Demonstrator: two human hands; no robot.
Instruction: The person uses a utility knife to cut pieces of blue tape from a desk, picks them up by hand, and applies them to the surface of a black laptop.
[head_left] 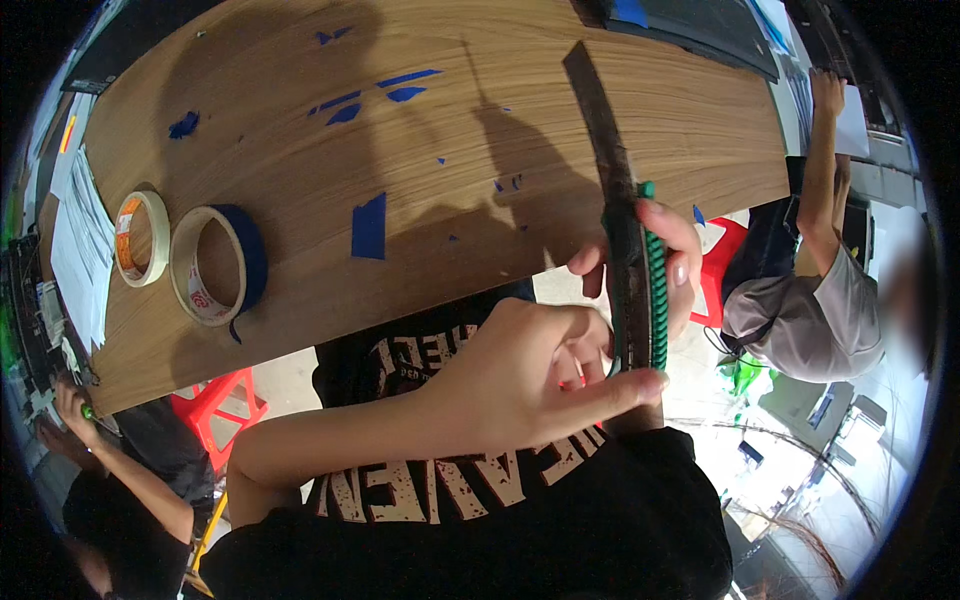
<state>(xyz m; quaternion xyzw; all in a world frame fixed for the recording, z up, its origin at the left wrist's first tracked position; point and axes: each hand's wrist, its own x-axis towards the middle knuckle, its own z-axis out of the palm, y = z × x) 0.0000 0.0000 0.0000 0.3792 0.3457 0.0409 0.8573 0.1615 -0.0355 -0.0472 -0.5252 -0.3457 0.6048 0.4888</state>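
Utility knife (628, 270): held up at right, by the near edge of the tabletop (690, 130), with blade (597, 110) extended and pointing up-left over the wood. Dark along the body, green and ribbed along the right side.

Far left: stacked papers (82, 255) along the side edge, probably set there to leave working room. Next, cream tape roll (160, 240) and blue tape roll (255, 250), side by side, apparently lying flat; likely placed aside for easy reach, well apart from the knife.

Middle: blue tape scraps (370, 225), scattered over the wood in no clear order; probably incidental rather than arranged.

Left hand (535, 368): partly closed on the knife's lower end, with thumb laid across it and fingers curled at its left side. Probably bracing the butt; cannot tell exact contact of the hidden fingertips.

Right hand (680, 262): closed around the handle, above the left thumb, with digits on both sides of it. Judged the main grip, likely on the ribs against slipping. Cannot see the palm.

Relative position: handle inside the right hand, lower end touching the left thumb, blade well beyond all fingertips, presumably for safety.
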